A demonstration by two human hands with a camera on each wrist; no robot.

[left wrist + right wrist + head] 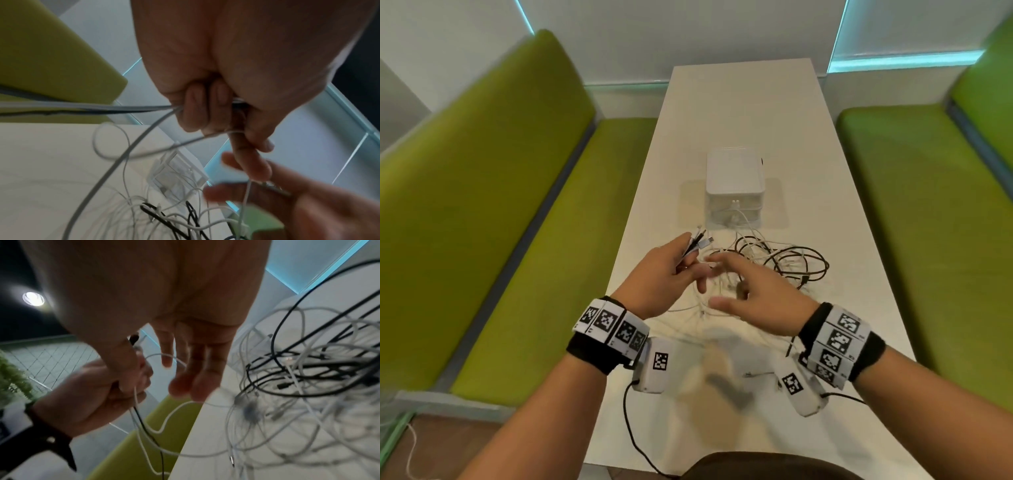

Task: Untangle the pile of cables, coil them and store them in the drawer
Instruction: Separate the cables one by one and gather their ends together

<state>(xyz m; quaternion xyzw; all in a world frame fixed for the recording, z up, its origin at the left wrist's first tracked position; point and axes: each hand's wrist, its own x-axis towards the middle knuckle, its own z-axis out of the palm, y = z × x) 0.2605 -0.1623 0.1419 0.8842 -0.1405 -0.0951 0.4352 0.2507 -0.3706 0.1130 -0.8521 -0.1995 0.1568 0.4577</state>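
Note:
A tangle of white and black cables lies on the white table in front of the small white drawer box. My left hand is raised over the table's left edge and grips a bunch of cable ends, with the plugs sticking out past the fingers. In the left wrist view its fingers curl round these cables. My right hand hovers beside it over the pile with straight, spread fingers and holds nothing. Loose cable loops hang from the left hand.
Green benches run along both sides of the narrow table, the right one close to the pile. The drawer box's drawers look shut, with white cable ends hanging at its front. Bare table surface lies beyond the box.

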